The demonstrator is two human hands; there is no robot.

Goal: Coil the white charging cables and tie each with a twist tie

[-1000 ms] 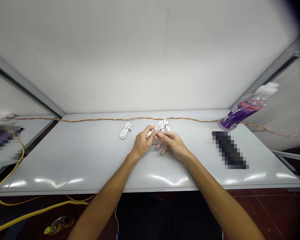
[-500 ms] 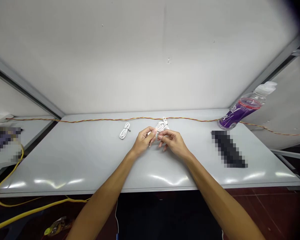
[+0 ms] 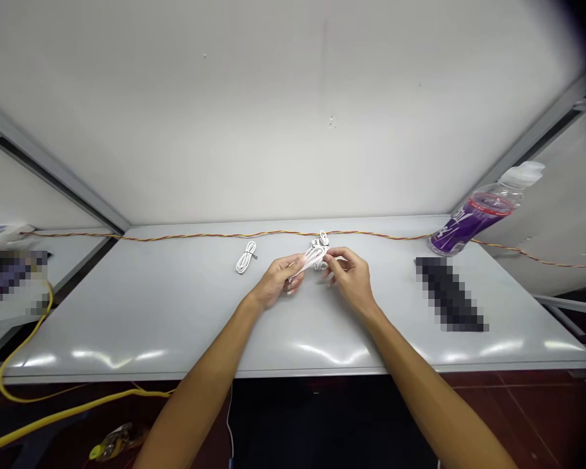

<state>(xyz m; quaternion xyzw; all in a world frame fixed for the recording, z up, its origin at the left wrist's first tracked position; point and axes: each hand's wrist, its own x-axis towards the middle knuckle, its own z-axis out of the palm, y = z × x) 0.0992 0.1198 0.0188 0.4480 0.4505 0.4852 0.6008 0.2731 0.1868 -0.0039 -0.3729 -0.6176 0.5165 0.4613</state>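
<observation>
Head view: the left hand (image 3: 278, 281) pinches a flattened white cable bundle (image 3: 316, 256) between thumb and fingers, and the right hand (image 3: 350, 277) grips the same bundle from the other side, fingers curled. Both hold it just above the table (image 3: 176, 312). Since the previous frame, the hands have drawn slightly apart, and the bundle now stretches between them. A second white cable coil (image 3: 246, 257) lies well to the left. A twisted red-and-yellow wire (image 3: 215, 235) runs along the far edge, just behind the bundle. Well to the right stand a pixelated dark object (image 3: 449, 293) and a tilted purple-labelled plastic bottle (image 3: 473, 218) at the far edge. The near edge lies well below the hands.
</observation>
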